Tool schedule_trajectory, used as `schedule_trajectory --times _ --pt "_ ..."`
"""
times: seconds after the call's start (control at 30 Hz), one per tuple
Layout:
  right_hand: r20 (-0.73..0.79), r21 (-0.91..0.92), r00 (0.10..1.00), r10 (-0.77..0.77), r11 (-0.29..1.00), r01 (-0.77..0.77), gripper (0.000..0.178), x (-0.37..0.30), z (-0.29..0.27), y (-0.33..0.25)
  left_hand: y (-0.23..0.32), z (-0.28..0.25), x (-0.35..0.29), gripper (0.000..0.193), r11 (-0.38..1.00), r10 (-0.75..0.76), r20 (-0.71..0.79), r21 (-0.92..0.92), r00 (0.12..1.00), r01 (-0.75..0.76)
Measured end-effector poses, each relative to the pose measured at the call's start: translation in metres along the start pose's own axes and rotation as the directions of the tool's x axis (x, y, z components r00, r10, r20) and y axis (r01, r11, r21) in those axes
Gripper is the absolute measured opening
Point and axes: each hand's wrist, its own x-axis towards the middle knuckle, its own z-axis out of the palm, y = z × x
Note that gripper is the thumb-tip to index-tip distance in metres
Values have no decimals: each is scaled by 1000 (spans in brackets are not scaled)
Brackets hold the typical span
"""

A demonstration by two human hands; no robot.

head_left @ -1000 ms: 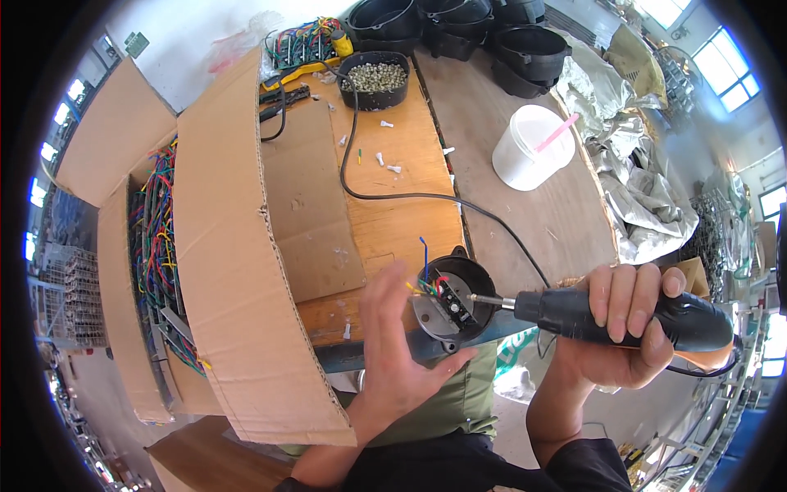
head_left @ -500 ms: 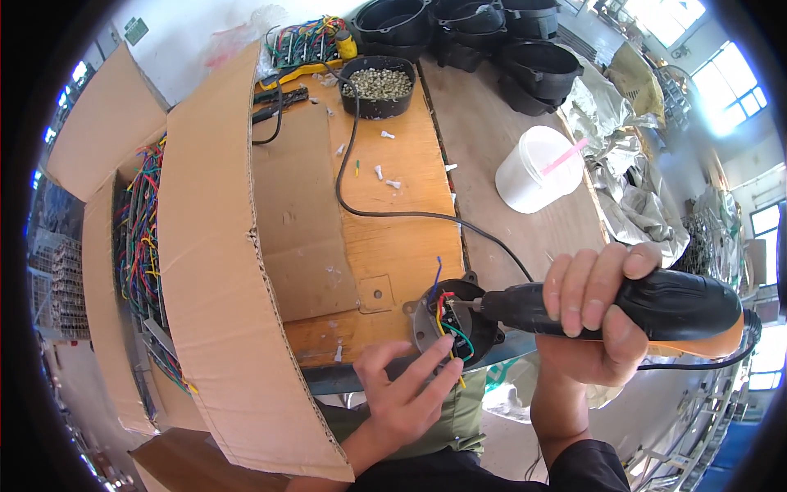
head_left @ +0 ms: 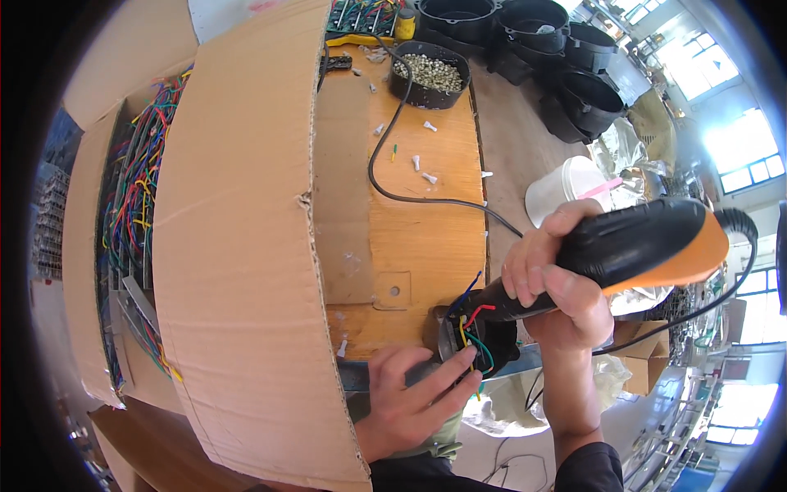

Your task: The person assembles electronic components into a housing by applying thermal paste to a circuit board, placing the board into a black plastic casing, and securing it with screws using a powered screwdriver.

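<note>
My right hand (head_left: pixel 561 283) is wrapped round a corded black-and-orange power screwdriver (head_left: pixel 639 242), which points down to the left. Its tip goes into a round black housing (head_left: pixel 500 348) at the table's front edge and is hidden there. Inside the housing sits a dark part with red, yellow, green and blue wires (head_left: pixel 482 310) standing out. My left hand (head_left: pixel 422 402) steadies the near left side of the housing, two fingertips against the wires and the other fingers bent. Whether those fingertips pinch a wire cannot be made out.
A tall cardboard box (head_left: pixel 238 246) with wired parts (head_left: pixel 139 189) stands at the left. Behind are a black tub of small pale pieces (head_left: pixel 430 78) and stacked black housings (head_left: pixel 582 102). White connectors (head_left: pixel 416 162) and a black cord (head_left: pixel 393 193) lie on the table; a white bucket (head_left: pixel 557 189) stands right.
The view has shifted. The screwdriver is tilted more steeply, its tip now deeper inside the housing, which looks more tipped. My left hand stays at the housing's near side.
</note>
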Motion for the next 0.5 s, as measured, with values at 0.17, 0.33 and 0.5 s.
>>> schedule_trajectory --times 0.17,0.33,0.5 --pt "90 -97 995 44 995 -35 40 7 1 3 1 0 2 33 1000 -9 -6 3 1000 9" --pt "106 -91 993 54 995 -45 41 4 3 7 0 1 1 32 1000 -11 -26 -10 1000 11" --pt "164 -162 986 13 987 14 42 -2 1 13 -2 1 4 30 998 -15 -47 -55 999 12"
